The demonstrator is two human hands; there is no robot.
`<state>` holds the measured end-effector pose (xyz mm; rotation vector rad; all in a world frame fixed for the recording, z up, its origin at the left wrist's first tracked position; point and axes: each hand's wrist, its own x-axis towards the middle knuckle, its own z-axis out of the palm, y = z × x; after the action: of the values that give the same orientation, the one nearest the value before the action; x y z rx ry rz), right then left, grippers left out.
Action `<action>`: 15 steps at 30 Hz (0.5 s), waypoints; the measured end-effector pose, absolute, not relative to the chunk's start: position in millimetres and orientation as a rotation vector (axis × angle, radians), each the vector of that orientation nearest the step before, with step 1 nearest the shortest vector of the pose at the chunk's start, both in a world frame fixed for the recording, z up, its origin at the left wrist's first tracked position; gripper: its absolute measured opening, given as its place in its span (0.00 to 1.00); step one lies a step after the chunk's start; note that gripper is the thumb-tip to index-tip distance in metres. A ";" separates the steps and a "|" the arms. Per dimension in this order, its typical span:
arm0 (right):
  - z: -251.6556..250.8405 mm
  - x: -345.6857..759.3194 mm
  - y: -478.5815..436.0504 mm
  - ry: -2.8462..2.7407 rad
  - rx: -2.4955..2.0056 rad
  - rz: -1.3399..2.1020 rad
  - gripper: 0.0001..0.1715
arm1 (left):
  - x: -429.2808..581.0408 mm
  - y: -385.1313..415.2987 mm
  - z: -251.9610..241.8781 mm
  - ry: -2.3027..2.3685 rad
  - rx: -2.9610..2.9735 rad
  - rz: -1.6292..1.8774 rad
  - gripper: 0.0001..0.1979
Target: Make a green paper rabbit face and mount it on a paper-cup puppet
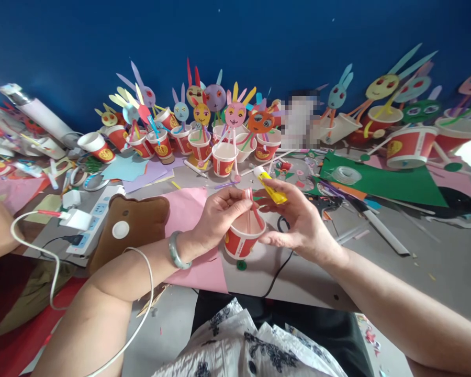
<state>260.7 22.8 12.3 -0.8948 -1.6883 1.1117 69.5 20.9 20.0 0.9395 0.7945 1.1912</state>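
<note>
Left hand: The left hand (220, 217) has its thumb and fingertips closed in a narrow pinch on the top of the red straws (255, 213), above the cup.
Right hand: The right hand (304, 222) holds a yellow tube (273, 189) with its fingers; the thumb is wide apart from them, near the cup's rim.
Cup: The red and white cup (240, 245) stands near the middle of the table's front edge, and the straws go down into it.
In front of cup: A small green disc (241, 265) lies between the cup and the front edge.
Left side: Pink paper (188, 209) reaches over the front edge; beside it is a brown bear-shaped piece (141, 222), then a white power strip (98, 217) toward the left edge.
Far edge: Many paper cups with paper faces stand here, among them a pink face (236, 114).
Far right corner: Green paper (400, 183) lies before it, carrying a clear tape roll (345, 175).
</note>
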 end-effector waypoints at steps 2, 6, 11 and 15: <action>7.8 254.9 21.0 -1.679 -0.852 1.228 0.64 | 68.8 23.5 19.0 0.788 0.957 1.233 0.14; -4.3 241.9 15.1 -1.634 -0.830 1.375 0.69 | 69.6 24.4 15.5 0.762 0.978 1.251 0.15; -7.8 241.6 17.0 -1.674 -0.900 1.273 0.61 | 65.3 27.9 17.8 0.744 1.033 1.195 0.13; -3.1 250.4 21.6 -1.778 -0.920 1.189 0.60 | 57.3 34.0 21.0 0.715 1.084 1.109 0.13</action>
<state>250.4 21.6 -3.1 -0.9204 -1.7785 1.1889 57.3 34.0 21.0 1.0844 0.7151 1.1086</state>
